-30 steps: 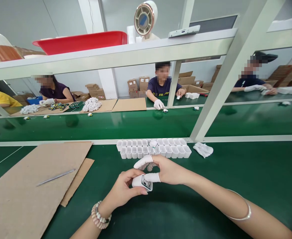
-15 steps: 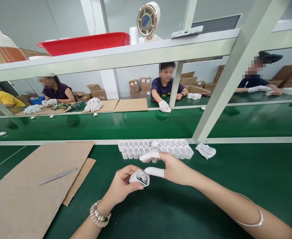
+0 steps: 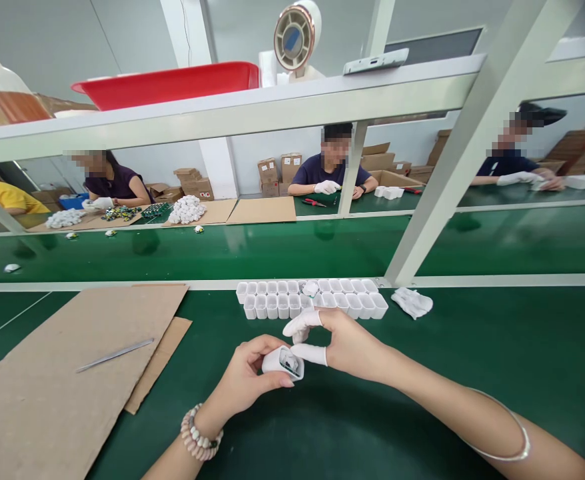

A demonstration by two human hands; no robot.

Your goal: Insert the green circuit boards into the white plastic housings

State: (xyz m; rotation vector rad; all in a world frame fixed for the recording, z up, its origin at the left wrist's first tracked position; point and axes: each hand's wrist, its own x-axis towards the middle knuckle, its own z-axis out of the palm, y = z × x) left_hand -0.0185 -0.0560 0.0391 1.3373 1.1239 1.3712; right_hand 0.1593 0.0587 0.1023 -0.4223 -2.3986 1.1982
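Observation:
My left hand is wrapped round a small white plastic housing, tilted with its open end to the right. Inside that end sit a white crumpled-looking part and a dark green edge. My right hand, with white finger cots on thumb and fingers, hovers at the housing's upper rim. Its thumb and fingers are apart, the thumb tip at or very near the rim. Behind it, two rows of white housings stand upright with open tops, partly covered by my right fingers. A white part rests on the back row.
Cardboard sheets with metal tweezers lie at left. A white glove-like cloth lies right of the rows. Beyond runs a green conveyor belt carrying small parts. A slanted post and overhead shelf stand ahead. Several co-workers sit opposite.
My right fingers have come lower and closer to the thumb, near the housing. The housing has shifted slightly right and down. Parts on the belt moved right; a co-worker's gloved hand drew back.

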